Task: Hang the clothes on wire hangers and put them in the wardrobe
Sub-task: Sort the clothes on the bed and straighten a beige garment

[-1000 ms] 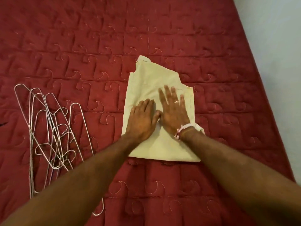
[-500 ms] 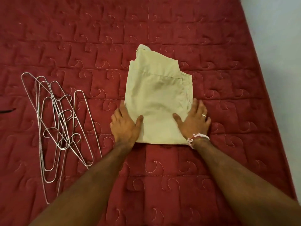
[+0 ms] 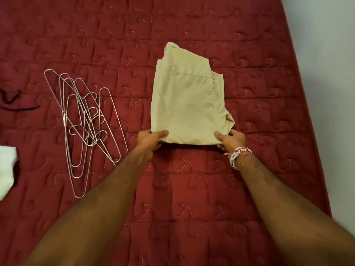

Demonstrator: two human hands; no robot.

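Folded khaki garment on red quilt, near edge pinched by left hand and right hand, thumbs on top. Wire hangers piled left, apart. White cloth far left. No legible writing.

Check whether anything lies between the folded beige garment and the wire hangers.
Nothing visible: only bare bedspread lies between the garment and the hangers. The left hand and right hand grip its near corners.
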